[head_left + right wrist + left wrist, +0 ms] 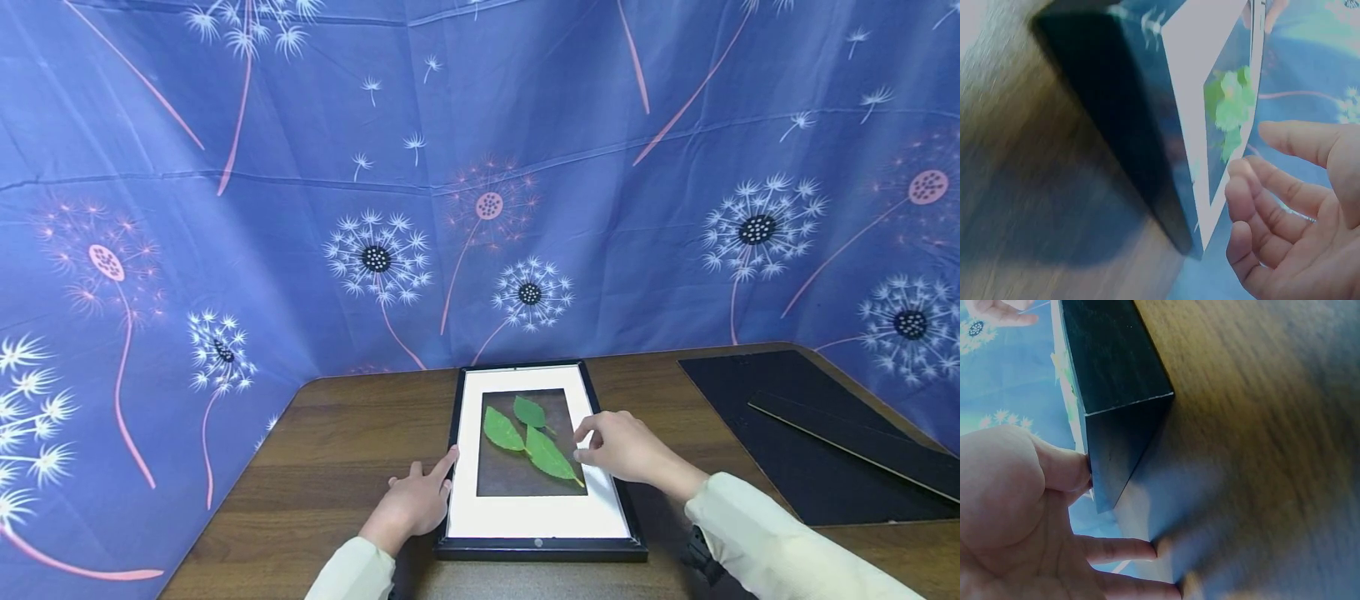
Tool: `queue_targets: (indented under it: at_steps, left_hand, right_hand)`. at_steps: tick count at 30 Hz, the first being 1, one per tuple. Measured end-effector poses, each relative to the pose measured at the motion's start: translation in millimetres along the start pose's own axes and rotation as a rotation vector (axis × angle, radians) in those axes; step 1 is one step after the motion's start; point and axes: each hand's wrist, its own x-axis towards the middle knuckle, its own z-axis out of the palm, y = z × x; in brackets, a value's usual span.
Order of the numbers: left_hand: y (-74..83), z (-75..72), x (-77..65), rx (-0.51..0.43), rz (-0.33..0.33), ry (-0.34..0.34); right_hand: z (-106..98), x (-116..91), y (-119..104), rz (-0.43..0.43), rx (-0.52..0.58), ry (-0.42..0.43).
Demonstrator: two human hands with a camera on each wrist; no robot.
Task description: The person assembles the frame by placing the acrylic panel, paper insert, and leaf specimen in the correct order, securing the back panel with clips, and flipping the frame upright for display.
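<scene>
A black picture frame (540, 550) with a white mat (536, 518) lies on the table. In its dark window lie several green leaves (550, 455). My left hand (417, 500) touches the frame's left side with extended fingers; in the left wrist view two fingertips (1147, 550) of that hand rest on the wood. Over the mat's right strip hovers my right hand (622, 447), its fingers loosely bent. The right wrist view shows a gap between thumb and fingers, with nothing held, beside the frame's raised edge (1116, 94).
At the right of the brown wooden table (337, 467) lies a flat black board (750, 433), with a narrow black strip or flap (855, 442) rising from it. A blue cloth with dandelion prints (450, 108) hangs behind and on both sides.
</scene>
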Motion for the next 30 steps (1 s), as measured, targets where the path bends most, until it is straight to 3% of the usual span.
queue_targets:
  at_steps: [5,10,18,30]
  left_hand:
    - [-0.4,-0.1,0.1,0.002,-0.001,0.003]
    - [-0.6,-0.1,0.4,-0.004,-0.013,-0.004]
    - [-0.5,0.8,1.6,-0.006,-0.014,-0.01]
    - [8.1,7.0,1.6,0.004,-0.024,-0.03]
  right_hand:
    - [-5,-1,12,0.032,-0.089,0.034]
    - [-3,-3,22,0.078,-0.168,0.006]
    - [8,-6,31,0.054,-0.281,0.037]
    - [3,-12,40,0.079,-0.252,0.005]
